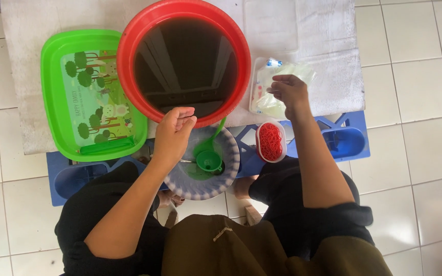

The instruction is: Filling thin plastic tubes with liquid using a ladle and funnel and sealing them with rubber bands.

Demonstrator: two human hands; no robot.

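Observation:
My left hand (173, 132) hovers over the near rim of a red bucket (129, 41) filled with dark liquid, its fingers curled together with nothing visible in them. Just below that hand sits a grey patterned plate (228, 171) holding a green funnel (210, 161) and a green scoop. My right hand (288, 92) rests on a pile of clear plastic bags (268, 102) in a white tray, fingertips pinching at a bag. A small tub of red rubber bands (270, 141) stands between the plate and my right forearm.
A green plastic tray (57, 92) with a tree picture lies left of the bucket. A white cloth (333, 46) covers a low blue stand (349, 140). White floor tiles surround it all. My knees in dark clothing are below.

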